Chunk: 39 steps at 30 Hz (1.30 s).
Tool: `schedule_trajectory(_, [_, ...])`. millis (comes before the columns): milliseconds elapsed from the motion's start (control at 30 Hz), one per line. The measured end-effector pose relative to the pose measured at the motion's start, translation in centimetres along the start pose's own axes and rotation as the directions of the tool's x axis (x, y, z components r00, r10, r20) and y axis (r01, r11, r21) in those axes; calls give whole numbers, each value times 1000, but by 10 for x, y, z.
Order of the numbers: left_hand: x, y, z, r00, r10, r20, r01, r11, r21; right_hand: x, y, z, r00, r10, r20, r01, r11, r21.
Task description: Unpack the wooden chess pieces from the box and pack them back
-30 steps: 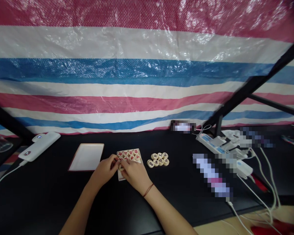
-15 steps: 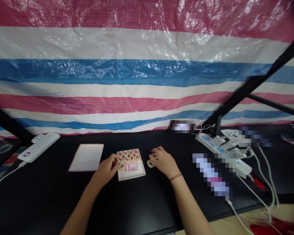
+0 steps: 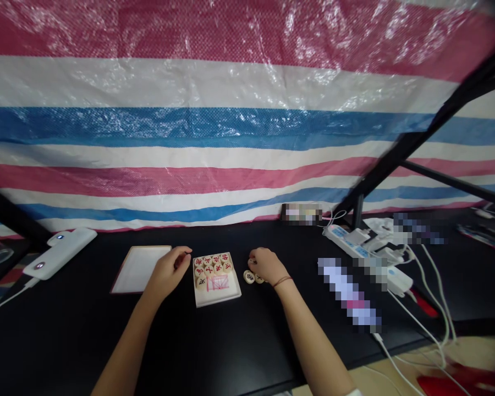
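A shallow white box (image 3: 220, 294) lies on the black table, with several round wooden chess pieces (image 3: 212, 264) lined up in its far half and a red grid showing in its near half. My left hand (image 3: 168, 272) rests just left of the box with its fingers curled; I see nothing in them. My right hand (image 3: 266, 265) is closed down over a small group of loose chess pieces (image 3: 248, 276) to the right of the box, its fingertips pinched on one of them. A red cord circles that wrist.
The white box lid (image 3: 138, 268) lies left of my left hand. Two white power banks (image 3: 60, 252) with a cable sit at far left. A power strip (image 3: 346, 238), plugs and white cables crowd the right. A black metal brace (image 3: 400, 154) slants before the striped tarp (image 3: 231, 137).
My right hand left the box, moved right to the loose pieces and closed on them. My left hand drew back from the box's left edge. The camera tilted slightly.
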<state>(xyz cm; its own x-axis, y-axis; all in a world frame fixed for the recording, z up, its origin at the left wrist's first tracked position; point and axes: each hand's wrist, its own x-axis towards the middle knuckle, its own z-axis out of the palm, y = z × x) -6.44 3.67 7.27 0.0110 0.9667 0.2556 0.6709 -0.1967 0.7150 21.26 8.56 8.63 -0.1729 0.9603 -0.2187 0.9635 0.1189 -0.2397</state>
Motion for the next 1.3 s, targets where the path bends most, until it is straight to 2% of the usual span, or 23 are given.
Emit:
schedule_trajectory(67, [6, 2, 2, 998, 65, 8, -65, 998, 0, -1, -2, -1, 996, -74, -52, 80, 991, 112])
schedule_trajectory(133, [7, 6, 9, 984, 169, 56, -169, 986, -3, -3, -9, 2, 978, -174, -111, 202, 920, 336])
schedule_trajectory(233, [1, 12, 26, 946, 302, 121, -304, 953, 1, -6, -25, 14, 945, -298, -134, 308, 676, 669])
schedule_trajectory(300, [-5, 14, 35, 929, 340, 148, -344, 939, 8, -7, -36, 24, 925, -356, -133, 320, 542, 777])
schedule_trajectory(367, [-10, 15, 41, 925, 350, 150, -356, 934, 15, -8, -43, 32, 918, -371, -138, 315, 474, 822])
schedule_trajectory(500, [-12, 15, 41, 927, 365, 92, -369, 929, 34, -9, -48, 38, 933, -340, -117, 255, 396, 882])
schedule_trajectory(600, [-11, 14, 37, 937, 341, -73, -335, 939, 81, -8, -46, 37, 954, -283, -101, 178, 261, 949])
schedule_trajectory(667, [-10, 12, 34, 928, 308, -209, -290, 950, 114, -7, -42, 36, 970, -222, -99, 144, 196, 970])
schedule_trajectory(733, [-9, 9, 30, 913, 289, -287, -262, 956, 132, -6, -38, 36, 980, -159, -118, 145, 177, 973])
schedule_trajectory(833, [-8, 7, 24, 914, 283, -291, -261, 959, 113, -5, -32, 36, 990, -65, -128, 138, 195, 971])
schedule_trajectory(933, [-9, 8, 21, 935, 286, -212, -282, 958, 50, -6, -29, 36, 992, -16, -123, 124, 176, 977])
schedule_trajectory(1033, [-12, 12, 22, 941, 336, -29, -335, 941, 37, -6, -29, 35, 993, 0, -122, 121, 119, 985])
schedule_trajectory(1167, [-16, 23, 27, 894, 398, 205, -430, 890, 148, -9, -31, 31, 993, -15, -115, 116, 108, 987])
schedule_trajectory(1300, [-18, 27, 35, 860, 375, 346, -462, 860, 218, -13, -33, 29, 995, -37, -97, 102, 168, 981])
